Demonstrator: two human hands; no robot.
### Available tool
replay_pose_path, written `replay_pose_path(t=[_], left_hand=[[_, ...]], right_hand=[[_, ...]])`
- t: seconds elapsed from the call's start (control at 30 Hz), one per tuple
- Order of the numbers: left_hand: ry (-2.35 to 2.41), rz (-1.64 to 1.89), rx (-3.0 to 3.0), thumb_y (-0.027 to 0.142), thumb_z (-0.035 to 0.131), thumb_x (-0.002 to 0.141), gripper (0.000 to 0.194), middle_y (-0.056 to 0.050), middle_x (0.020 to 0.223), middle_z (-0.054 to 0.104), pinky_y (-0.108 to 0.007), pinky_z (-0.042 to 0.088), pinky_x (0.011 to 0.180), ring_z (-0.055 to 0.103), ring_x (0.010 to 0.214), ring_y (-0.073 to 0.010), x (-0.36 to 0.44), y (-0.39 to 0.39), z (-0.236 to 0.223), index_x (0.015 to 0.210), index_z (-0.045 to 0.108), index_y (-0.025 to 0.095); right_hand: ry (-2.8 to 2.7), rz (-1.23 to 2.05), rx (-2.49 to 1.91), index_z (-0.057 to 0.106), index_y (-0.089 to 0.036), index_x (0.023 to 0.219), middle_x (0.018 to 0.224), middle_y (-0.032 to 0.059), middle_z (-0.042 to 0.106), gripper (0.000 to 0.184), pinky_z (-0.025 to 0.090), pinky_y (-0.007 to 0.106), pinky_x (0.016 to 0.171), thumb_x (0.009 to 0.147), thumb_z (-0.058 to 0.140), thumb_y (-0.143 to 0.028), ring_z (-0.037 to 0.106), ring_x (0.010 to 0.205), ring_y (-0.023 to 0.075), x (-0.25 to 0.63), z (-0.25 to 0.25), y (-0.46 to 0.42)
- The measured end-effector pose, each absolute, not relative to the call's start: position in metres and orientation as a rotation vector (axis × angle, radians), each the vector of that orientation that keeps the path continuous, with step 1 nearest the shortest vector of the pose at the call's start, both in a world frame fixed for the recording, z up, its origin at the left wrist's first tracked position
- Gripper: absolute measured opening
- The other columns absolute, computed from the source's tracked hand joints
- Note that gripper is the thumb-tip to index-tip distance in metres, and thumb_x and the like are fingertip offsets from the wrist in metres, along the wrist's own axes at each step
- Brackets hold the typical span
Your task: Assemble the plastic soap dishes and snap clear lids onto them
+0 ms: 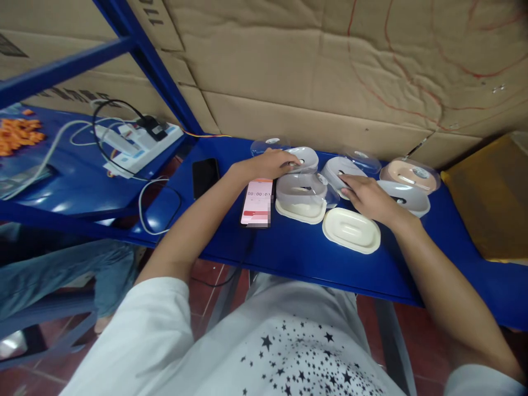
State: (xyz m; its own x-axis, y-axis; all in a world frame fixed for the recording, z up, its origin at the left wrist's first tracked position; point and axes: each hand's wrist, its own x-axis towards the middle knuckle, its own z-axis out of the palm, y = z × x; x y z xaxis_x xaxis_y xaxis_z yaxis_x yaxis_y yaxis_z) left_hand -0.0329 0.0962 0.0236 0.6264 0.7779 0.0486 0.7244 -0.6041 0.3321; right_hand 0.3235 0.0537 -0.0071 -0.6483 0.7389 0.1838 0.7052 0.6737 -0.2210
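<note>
Several oval plastic pieces that look like soap dish parts lie on the blue table. My left hand (274,164) is at a white oval dish (308,158), its fingers closed over the near left rim. To the right, my right hand (365,195) has its fingertips closed on the rim of a second white dish (335,168). Between the hands, clear lids (299,186) rest over a cream tray (303,212). Another cream tray (350,230), with a raised oval middle, lies nearer to me. Just below my left wrist is a phone (256,204) showing a timer.
Behind my right hand are a white dish (414,199) and a peach piece under a clear lid (412,175). A dark phone (205,177), a power strip (144,148) and cables lie left. A brown box (490,198) stands right; cardboard (289,66) walls the back.
</note>
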Motion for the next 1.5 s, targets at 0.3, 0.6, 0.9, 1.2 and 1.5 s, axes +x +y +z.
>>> replay_pose_path(t=[0.3, 0.6, 0.9, 1.2, 1.5], left_hand=[[1.231, 0.024, 2.59, 0.024, 0.057, 0.093, 0.052, -0.007, 0.15, 0.072, -0.034, 0.051, 0.106, 0.07, 0.131, -0.0273, -0.009, 0.109, 0.043, 0.144, 0.071, 0.022], [1.245, 0.116, 2.602, 0.034, 0.067, 0.092, 0.045, -0.007, 0.148, 0.071, -0.037, 0.051, 0.105, 0.068, 0.133, -0.0302, -0.003, 0.093, 0.037, 0.136, 0.074, 0.026], [1.237, 0.42, 2.525, 0.045, 0.04, 0.109, 0.052, -0.012, 0.143, 0.073, -0.044, 0.051, 0.111, 0.069, 0.128, -0.0304, 0.0, 0.093, 0.036, 0.149, 0.062, 0.019], [1.412, 0.642, 2.654, 0.041, 0.046, 0.107, 0.043, -0.013, 0.146, 0.069, -0.053, 0.048, 0.118, 0.063, 0.139, -0.0335, -0.035, 0.058, 0.027, 0.14, 0.067, 0.024], [1.266, 0.269, 2.416, 0.075, 0.065, 0.093, 0.056, -0.004, 0.121, 0.08, -0.036, 0.06, 0.091, 0.076, 0.105, -0.0273, -0.052, 0.031, 0.052, 0.125, 0.077, 0.031]], right_hand=[[-2.402, 0.353, -1.23, 0.061, -0.027, 0.153, 0.143, 0.0109, 0.075, 0.051, 0.059, 0.054, 0.107, 0.113, 0.039, -0.048, 0.074, 0.124, 0.0335, 0.342, 0.022, 0.053], [-2.262, 0.215, -1.615, 0.067, -0.019, 0.147, 0.162, 0.0189, 0.06, 0.058, 0.039, 0.056, 0.13, 0.093, 0.06, -0.041, 0.054, 0.153, 0.0385, 0.445, 0.03, 0.074], [-2.208, 0.265, -1.697, 0.067, -0.027, 0.149, 0.162, 0.0122, 0.061, 0.062, 0.039, 0.051, 0.129, 0.095, 0.069, -0.059, 0.055, 0.152, 0.0349, 0.468, 0.027, 0.068], [-2.05, 0.121, -1.73, 0.069, -0.022, 0.144, 0.144, 0.0151, 0.073, 0.053, 0.053, 0.055, 0.112, 0.101, 0.061, -0.052, 0.07, 0.126, 0.0356, 0.478, 0.01, 0.081], [-2.125, -0.058, -1.85, 0.082, -0.024, 0.123, 0.121, 0.0125, 0.083, 0.036, 0.059, 0.051, 0.101, 0.101, 0.058, -0.039, 0.077, 0.112, 0.0355, 0.447, 0.014, 0.074]])
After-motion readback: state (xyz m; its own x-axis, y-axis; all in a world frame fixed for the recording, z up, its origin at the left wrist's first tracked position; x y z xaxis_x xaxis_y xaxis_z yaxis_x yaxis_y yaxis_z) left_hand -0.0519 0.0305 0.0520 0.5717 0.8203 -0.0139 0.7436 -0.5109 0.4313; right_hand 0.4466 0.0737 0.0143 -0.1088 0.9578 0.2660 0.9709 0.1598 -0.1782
